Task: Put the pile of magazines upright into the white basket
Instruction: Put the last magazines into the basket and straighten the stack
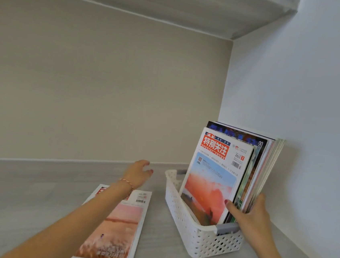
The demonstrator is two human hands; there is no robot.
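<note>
Looking down, we see a pale grey wood-grain counter (31,204) meeting beige walls. At lower right, a white perforated plastic basket (199,243) holds glossy magazines (223,172) upright; our right hand (252,219) grips their near edge. Our left hand (139,173) hovers spread above one flat magazine (112,230).
</note>
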